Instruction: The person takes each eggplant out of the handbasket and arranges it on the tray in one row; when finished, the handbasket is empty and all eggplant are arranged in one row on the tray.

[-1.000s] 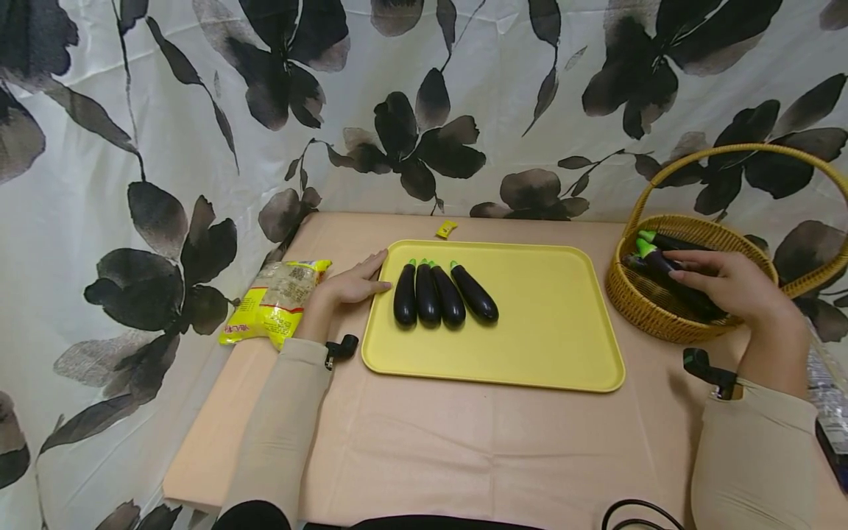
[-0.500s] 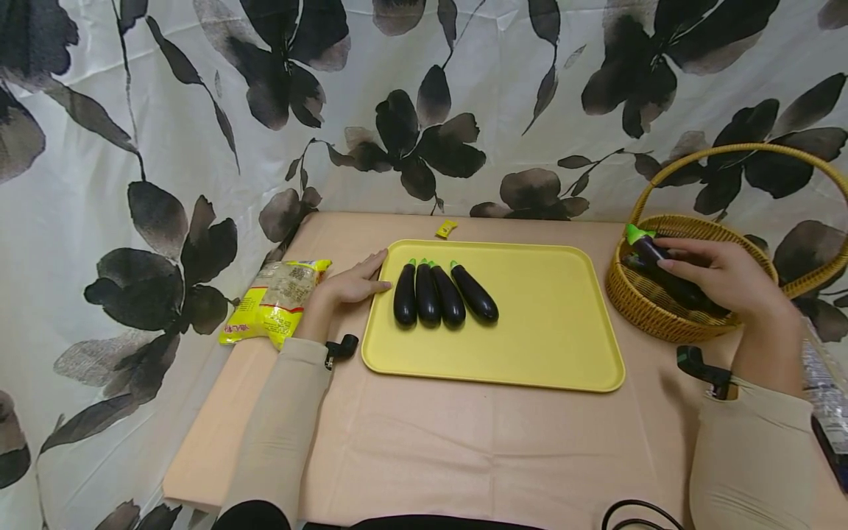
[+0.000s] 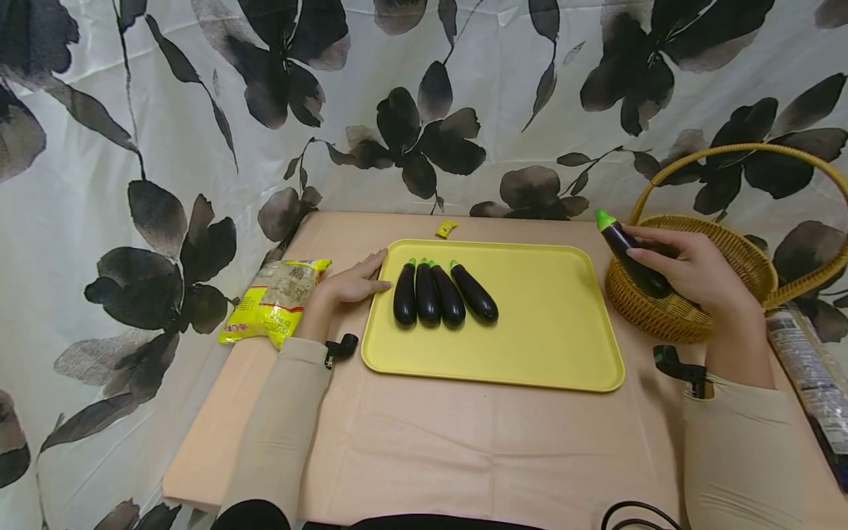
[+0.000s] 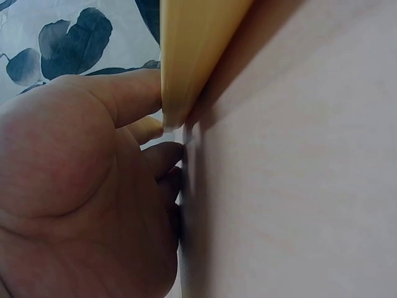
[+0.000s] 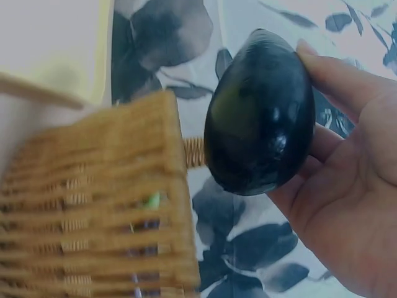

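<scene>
At the far left, a yellow snack bag [image 3: 271,298] lies right by the left wrist, and whether they touch is hard to tell; a careless swing of that arm could shove it off the table's edge. The left hand [image 3: 354,283] grasps nothing: its fingers are extended, and it touches the left edge of the yellow tray [image 3: 543,331]. Leaning harder there might slide or tip the tray, and the row of four eggplants [image 3: 445,293] on it, smooth and rounded, would probably roll. The fourth already sits slanted, its fat end apart from its neighbour's. Behind the tray's far rim is a small yellow packet [image 3: 446,229]. Farther right, the right hand [image 3: 702,272] grips another eggplant [image 3: 641,274] between thumb and fingers, tilted, stem up and leftward, above the near-left side of the wicker basket [image 3: 636,309]. Its glossy skin (the right wrist view shows it shining) could slip from so light a hold, and the hanging blunt end could snag the rim if carried too low.
</scene>
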Demonstrator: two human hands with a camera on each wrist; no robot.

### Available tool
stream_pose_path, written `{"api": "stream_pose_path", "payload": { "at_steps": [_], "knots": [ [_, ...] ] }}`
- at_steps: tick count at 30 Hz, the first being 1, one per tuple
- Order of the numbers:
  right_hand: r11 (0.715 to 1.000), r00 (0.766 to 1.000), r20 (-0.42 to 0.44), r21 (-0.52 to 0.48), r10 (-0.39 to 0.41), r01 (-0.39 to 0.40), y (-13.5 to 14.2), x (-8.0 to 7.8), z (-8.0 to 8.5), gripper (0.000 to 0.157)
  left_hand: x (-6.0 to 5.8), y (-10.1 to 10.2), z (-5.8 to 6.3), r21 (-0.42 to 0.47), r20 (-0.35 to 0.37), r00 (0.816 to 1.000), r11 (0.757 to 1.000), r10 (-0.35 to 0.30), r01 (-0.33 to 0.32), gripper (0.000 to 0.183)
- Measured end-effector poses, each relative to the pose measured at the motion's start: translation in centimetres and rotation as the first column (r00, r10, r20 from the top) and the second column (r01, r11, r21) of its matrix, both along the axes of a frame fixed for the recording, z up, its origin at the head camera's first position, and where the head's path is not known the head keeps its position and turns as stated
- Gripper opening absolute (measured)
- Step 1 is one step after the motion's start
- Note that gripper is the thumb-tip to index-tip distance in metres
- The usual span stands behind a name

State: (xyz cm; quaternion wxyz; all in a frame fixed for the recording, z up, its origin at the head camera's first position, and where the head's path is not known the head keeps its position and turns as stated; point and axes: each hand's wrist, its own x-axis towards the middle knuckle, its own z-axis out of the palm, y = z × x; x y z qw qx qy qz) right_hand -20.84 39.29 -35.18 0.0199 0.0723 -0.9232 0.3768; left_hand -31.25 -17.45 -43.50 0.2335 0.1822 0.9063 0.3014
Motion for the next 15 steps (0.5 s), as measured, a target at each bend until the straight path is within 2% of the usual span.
{"api": "stream_pose_path", "payload": {
  "at_steps": [5, 9, 15],
  "knots": [
    [0.999, 1.000, 0.000, -0.030, 0.020, -0.020, -1.3, -0.9, -0.2, 0.047, -0.1, 0.1, -0.1, -0.002, -0.003, 1.000, 1.000, 0.004, -0.004, 0.084],
    [0.998, 0.999, -0.042, -0.056, 0.022, -0.024, -2.7, -1.4, -0.5, 0.046, -0.2, 0.1, -0.2, -0.007, -0.013, 1.000, 1.000, 0.003, -0.003, 0.083],
    [0.992, 0.994, -0.088, -0.106, 0.062, -0.071, -4.9, -1.9, -1.1, 0.044, -0.1, 0.2, -0.2, -0.008, -0.019, 1.000, 1.000, 0.001, -0.001, 0.083]
  ]
}}
